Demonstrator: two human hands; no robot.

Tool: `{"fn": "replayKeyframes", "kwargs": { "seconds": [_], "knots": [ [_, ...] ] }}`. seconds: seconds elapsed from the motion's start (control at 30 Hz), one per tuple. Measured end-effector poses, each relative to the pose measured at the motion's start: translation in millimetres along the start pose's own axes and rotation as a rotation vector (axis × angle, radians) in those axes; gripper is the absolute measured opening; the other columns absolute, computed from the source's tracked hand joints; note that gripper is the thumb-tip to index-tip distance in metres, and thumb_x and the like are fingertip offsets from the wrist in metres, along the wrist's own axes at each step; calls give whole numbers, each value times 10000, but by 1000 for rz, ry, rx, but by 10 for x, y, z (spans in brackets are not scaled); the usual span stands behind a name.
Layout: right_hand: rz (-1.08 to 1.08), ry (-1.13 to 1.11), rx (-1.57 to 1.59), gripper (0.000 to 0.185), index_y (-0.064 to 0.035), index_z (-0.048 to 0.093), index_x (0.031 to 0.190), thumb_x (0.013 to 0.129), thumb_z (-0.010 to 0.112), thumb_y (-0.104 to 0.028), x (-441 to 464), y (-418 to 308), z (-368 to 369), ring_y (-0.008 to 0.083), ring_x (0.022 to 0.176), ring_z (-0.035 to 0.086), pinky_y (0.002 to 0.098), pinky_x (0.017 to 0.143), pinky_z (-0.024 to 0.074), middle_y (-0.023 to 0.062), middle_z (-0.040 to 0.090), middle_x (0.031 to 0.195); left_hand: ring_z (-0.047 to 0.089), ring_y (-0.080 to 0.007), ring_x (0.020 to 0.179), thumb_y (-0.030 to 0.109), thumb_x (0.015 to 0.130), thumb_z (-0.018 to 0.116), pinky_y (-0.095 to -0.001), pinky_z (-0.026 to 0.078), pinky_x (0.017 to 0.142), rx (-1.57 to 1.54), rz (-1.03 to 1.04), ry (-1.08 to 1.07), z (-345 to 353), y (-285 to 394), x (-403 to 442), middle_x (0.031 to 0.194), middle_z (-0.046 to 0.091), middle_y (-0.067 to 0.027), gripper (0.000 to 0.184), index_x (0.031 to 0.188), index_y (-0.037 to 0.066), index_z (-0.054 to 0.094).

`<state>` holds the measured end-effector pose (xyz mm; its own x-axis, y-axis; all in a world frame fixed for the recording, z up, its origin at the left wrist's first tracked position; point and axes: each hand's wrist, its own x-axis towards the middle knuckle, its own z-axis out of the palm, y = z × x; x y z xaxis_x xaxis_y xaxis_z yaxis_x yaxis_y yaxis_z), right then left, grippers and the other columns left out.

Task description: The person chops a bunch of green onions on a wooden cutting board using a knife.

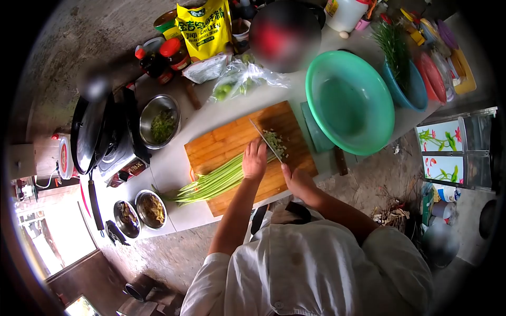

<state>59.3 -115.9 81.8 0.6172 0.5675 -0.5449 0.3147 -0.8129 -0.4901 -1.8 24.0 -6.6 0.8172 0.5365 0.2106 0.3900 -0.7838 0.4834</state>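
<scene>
A bundle of long green stalks (213, 181) lies across the wooden cutting board (226, 142). My left hand (254, 159) rests on the stalks near their cut end, its fingers bent over them and pressed together. My right hand (298, 181) is closed round the handle of a knife (266, 139), whose blade stands on the board at the end of the bundle. Small chopped green pieces (276, 144) lie on the board along the blade's right side. The knife handle is mostly hidden by my right hand.
Right of the board are a second blade (314, 126) and a large green basin (350, 102). A steel bowl of chopped greens (160, 121), two small bowls (151, 209) and a stove with a pan (92, 134) are at the left. Bags and jars stand behind.
</scene>
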Motion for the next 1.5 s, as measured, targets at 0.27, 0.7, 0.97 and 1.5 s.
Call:
{"fn": "replayKeyframes", "kwargs": {
  "seconds": [0.27,0.7,0.97,1.5],
  "knots": [
    [-66,54,134,633,38,601,673,943,263,-425,-215,-129,-231,454,705,563,499,659,444,271,573,671,502,-277,1029,79,748,542,-377,443,848,-1,13,42,108,-60,-21,1123,521,-74,267,1015,75,535],
    [-9,20,30,680,40,611,661,935,247,-465,-36,-86,-20,444,719,575,497,675,452,274,580,672,521,-287,1003,65,716,560,-380,457,829,-31,34,61,118,-85,-10,1070,550,-99,275,989,49,532],
    [2,0,-5,666,44,610,693,943,232,-444,19,-166,-130,446,709,572,499,667,448,271,579,676,504,-305,993,50,720,543,-382,446,841,-106,19,70,120,-85,2,1089,525,-103,275,994,45,520],
    [53,-16,-83,668,31,604,663,940,232,-451,88,-188,38,461,691,569,495,643,454,262,579,651,493,-313,984,53,718,544,-380,438,848,-81,44,54,171,-131,-27,1059,521,-128,283,997,13,519]
  ]
}}
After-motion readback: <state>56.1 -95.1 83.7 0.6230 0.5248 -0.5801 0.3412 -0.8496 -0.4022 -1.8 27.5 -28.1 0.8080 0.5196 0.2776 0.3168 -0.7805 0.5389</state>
